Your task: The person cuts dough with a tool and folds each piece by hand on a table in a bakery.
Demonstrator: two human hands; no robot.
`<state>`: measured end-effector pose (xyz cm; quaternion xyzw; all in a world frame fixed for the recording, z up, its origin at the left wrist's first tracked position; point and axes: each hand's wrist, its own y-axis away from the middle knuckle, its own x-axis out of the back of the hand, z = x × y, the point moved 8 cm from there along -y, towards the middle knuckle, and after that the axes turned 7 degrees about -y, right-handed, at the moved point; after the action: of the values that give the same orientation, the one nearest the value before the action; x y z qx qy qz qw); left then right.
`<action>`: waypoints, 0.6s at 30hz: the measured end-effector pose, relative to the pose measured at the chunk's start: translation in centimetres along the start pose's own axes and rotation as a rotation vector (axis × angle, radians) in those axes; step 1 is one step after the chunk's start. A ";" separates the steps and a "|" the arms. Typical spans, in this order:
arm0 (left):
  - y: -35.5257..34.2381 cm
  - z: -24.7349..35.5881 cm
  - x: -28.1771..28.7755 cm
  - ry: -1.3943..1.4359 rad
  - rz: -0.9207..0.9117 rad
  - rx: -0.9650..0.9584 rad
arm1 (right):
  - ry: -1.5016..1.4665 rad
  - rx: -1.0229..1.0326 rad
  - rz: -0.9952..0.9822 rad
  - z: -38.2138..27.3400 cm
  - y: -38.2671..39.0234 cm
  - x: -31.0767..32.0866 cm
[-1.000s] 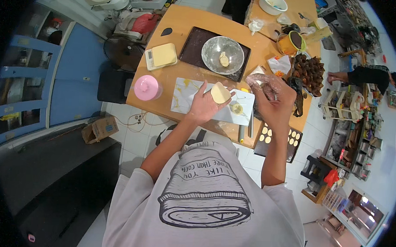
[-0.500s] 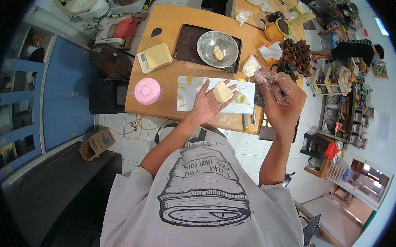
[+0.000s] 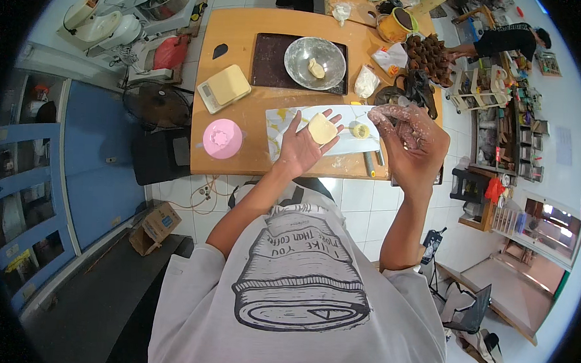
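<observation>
On the upturned palm of my left hand (image 3: pixel 297 154) rests a pale yellow, flat piece of dough (image 3: pixel 322 129), with the fingers spread out beneath it. My right hand (image 3: pixel 412 141), dusted with flour, is raised to the right of it with its fingers curled into a pinch. Whatever lies between those fingertips is hidden. Below both hands is a marble-patterned board (image 3: pixel 275 126). A small round yellowish piece (image 3: pixel 360 131) sits on its right part. Beyond the board, a metal bowl (image 3: pixel 299 57) with a dough lump (image 3: pixel 316 68) in it stands on a dark tray (image 3: pixel 267 70).
A kitchen scale (image 3: pixel 224 89) and a pink container (image 3: pixel 222 139) are on the left of the table (image 3: pixel 232 36). A yellow-black handled tool (image 3: pixel 369 164) lies near the front edge. Brown paper cups (image 3: pixel 432 58) stand far right, near another person (image 3: pixel 504 45).
The view has shifted slightly. The dough has turned a little on my left palm, showing its broad face more. My right hand keeps its pinch.
</observation>
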<state>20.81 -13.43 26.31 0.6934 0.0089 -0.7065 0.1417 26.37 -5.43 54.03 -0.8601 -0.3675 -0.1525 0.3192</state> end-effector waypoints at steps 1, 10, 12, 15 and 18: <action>0.0 0.0 -0.1 0.020 -0.021 0.006 | -0.009 0.000 0.006 -0.2 0.1 0.0; 0.2 0.2 -0.7 0.019 -0.063 0.014 | 0.063 0.054 0.022 -2.2 0.7 -0.1; 0.3 0.3 -0.9 0.008 -0.064 0.013 | 0.073 0.065 0.022 -2.1 0.9 0.0; 0.4 0.4 -1.2 -0.008 -0.077 0.020 | 0.079 0.102 0.028 -2.5 0.8 -0.1; 0.5 0.8 -0.9 -0.023 -0.070 0.017 | 0.088 0.063 0.023 -2.4 0.9 -0.4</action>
<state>20.13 -13.87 27.36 0.6857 0.0255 -0.7190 0.1109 26.71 -7.67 55.23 -0.8463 -0.3478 -0.1749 0.3636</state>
